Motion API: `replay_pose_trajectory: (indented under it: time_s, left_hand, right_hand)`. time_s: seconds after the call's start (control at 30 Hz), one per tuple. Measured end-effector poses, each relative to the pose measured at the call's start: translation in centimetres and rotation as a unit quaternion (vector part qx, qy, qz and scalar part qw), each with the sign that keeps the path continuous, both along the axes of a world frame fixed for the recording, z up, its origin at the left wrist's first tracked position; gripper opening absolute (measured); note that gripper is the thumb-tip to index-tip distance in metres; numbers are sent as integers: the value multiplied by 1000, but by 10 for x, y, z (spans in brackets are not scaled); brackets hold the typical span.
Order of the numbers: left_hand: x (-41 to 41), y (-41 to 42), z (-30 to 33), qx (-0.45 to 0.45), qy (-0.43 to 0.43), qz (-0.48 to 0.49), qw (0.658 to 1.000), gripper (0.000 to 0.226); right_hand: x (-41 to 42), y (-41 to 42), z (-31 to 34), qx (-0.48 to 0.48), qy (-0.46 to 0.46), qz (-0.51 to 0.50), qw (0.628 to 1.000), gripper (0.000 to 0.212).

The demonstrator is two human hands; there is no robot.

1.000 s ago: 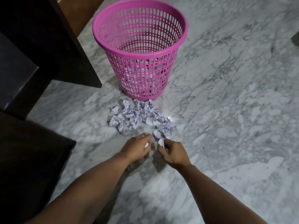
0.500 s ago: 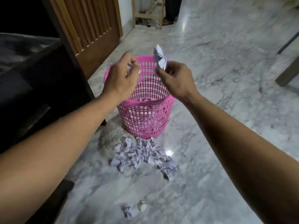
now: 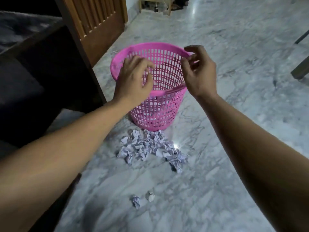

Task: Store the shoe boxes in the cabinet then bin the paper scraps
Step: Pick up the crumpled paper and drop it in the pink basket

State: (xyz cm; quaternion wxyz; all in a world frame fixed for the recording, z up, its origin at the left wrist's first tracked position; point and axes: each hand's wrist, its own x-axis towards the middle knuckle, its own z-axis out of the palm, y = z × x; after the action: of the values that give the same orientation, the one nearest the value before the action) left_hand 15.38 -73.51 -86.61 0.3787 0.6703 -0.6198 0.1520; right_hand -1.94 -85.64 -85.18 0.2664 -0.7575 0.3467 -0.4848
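Observation:
A pink mesh bin (image 3: 160, 113) stands on the marble floor. Both my hands hover over its mouth. My left hand (image 3: 133, 81) is above the near-left rim, fingers loosely spread and holding nothing. My right hand (image 3: 199, 72) is above the right rim, fingers loosely curled and empty. A pile of crumpled white paper scraps (image 3: 150, 148) lies on the floor just in front of the bin. Two more scraps lie closer to me: a crumpled ball (image 3: 136, 200) and a smaller piece (image 3: 150, 196). No shoe boxes are in view.
A dark wooden bed frame (image 3: 50, 72) fills the left side, close to the bin. A slatted wooden door (image 3: 100, 22) stands behind it. Furniture legs (image 3: 301, 67) show at the right edge. Marble floor (image 3: 234, 39) stretches beyond and to the right.
Both hands rose from the floor with paper scraps to above the bin. The scraps they held half a second ago are gone from the fingers, and the fingers have loosened.

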Motion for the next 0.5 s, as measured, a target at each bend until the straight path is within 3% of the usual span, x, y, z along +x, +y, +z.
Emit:
replay_pose_trajectory:
  time_s: [0.07,0.13,0.23,0.3,0.37,0.43,0.5]
  left_hand:
    - [-14,39,-44,21,-39,-71,996,14]
    - [-22,79,-101,152,-43,-87,984,28]
    - [-13,124,-187,407,-28,12,913,86]
    - [2,138,-224,493,6,82,866,112]
    - [9,144,-245,523,23,96,847,108]
    - [-1,149,-257,516,29,79,853,85]
    - [-23,155,-261,470,14,58,881,61]
  right_hand:
    - [-30,18,-37,16,-84,-48,995,21]
    - [-57,36,-92,84,-53,-87,991,20]
    - [-90,71,-187,200,144,-45,968,35]
    - [-99,95,-234,235,299,10,925,60]
    - [-99,116,-263,238,410,26,880,74]
    - [-94,133,-278,167,474,36,864,63]
    - [-85,147,-287,86,510,70,853,48]
